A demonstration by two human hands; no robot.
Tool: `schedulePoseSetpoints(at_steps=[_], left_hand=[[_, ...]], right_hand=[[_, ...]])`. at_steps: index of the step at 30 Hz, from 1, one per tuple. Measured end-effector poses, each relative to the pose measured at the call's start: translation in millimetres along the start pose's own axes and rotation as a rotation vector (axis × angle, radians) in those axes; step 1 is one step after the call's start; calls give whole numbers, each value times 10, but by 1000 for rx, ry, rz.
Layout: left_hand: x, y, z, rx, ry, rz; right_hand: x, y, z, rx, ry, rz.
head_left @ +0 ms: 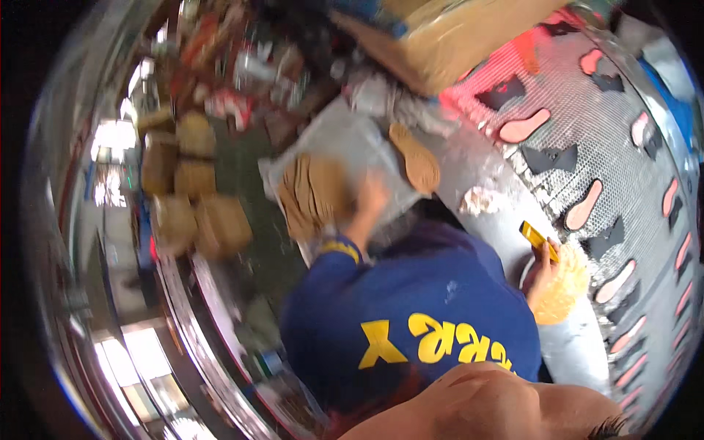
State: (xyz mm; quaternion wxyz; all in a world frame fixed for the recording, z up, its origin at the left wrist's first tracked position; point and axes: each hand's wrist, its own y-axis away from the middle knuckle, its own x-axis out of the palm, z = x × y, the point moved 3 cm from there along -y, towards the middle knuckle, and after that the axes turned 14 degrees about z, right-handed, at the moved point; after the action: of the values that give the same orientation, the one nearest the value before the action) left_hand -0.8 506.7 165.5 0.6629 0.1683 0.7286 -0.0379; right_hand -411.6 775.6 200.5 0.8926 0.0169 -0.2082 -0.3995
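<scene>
My left hand (372, 196) is smeared by motion beside a stack of brown shoe insoles (308, 191). Whether its fingers grip one cannot be made out. The stack rests on a whitish plastic sheet (334, 132), with another pair of brown insoles (416, 161) at its right edge. Over the grey metal ledge, my right hand (544, 273) is closed around a slim yellow tool with a black end (538, 240), its exact kind unclear. A lumpy pale-yellow mass (568, 290) shows by that wrist.
A mesh conveyor belt (561, 121) on the right carries several pink insoles and black cut pieces. Crumpled whitish material (482, 199) lies on the metal ledge (513, 220). A large cardboard box (411, 44) stands at the top; several cartons (220, 224) are stacked on the left.
</scene>
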Motion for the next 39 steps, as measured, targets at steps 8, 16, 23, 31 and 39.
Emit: schedulePoseSetpoints(at_steps=[8, 16, 23, 31, 39], left_hand=[[595, 928, 1918, -1239, 778, -27], [834, 1030, 2084, -1037, 1483, -175], [305, 35, 1217, -1008, 679, 330], [594, 205, 1298, -1130, 589, 247], [635, 73, 1740, -864, 1538, -85]], right_hand=[[72, -105, 468, 163, 300, 173], [236, -328, 339, 35, 189, 170], [-13, -378, 151, -4, 181, 155], [-336, -187, 283, -52, 93, 33], [-597, -115, 302, -29, 62, -30]])
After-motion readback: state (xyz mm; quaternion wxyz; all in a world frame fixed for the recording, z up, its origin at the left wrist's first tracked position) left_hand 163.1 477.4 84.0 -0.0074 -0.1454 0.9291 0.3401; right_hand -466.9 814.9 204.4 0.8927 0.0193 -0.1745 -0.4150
